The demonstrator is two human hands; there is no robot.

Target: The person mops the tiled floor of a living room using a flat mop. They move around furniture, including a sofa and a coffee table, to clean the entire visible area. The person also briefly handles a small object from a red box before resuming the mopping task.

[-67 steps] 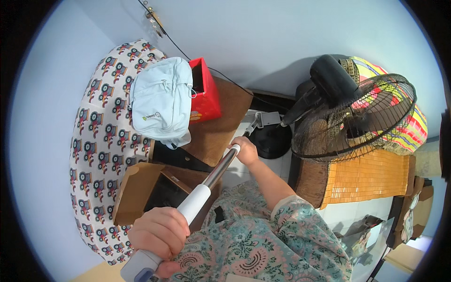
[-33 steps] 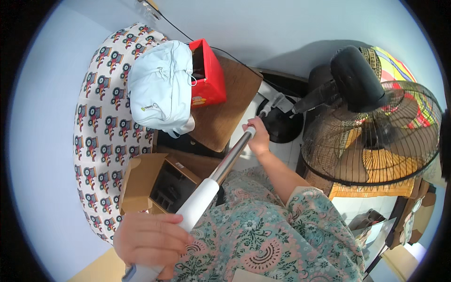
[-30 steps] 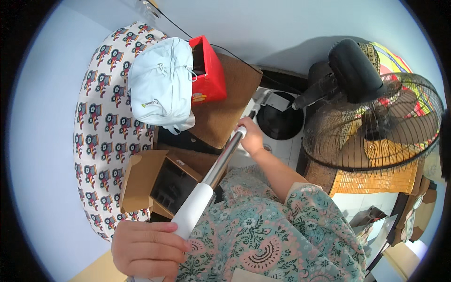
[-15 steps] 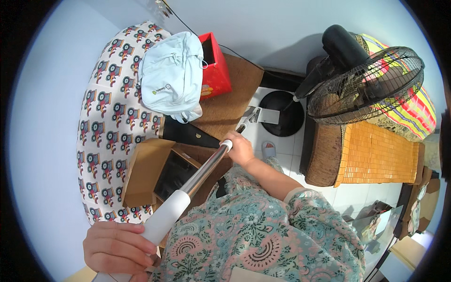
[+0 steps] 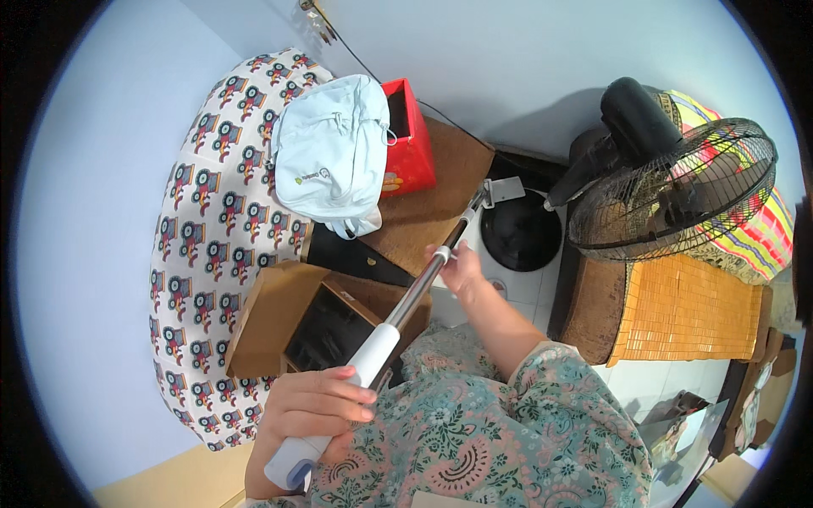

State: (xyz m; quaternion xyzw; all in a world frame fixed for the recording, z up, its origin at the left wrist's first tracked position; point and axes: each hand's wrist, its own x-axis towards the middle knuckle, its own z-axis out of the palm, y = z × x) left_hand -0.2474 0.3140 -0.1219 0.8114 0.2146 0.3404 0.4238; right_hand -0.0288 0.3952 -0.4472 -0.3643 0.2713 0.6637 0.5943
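Beside one black fan [image 5: 641, 123], the left hand [image 5: 306, 406] and right hand [image 5: 462, 269] both clasp one white-handled pole [image 5: 417, 290].

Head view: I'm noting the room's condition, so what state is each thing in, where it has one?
Pole: slanted
Left hand: closed around the pole's near end
Right hand: curled around the pole, farther along
Light-blue backpack: appears closed
Red box: open-topped
Cardboard box: open, flap raised
Fan: standing; running or not, cannot tell
Slatted mat: spread over brown furniture
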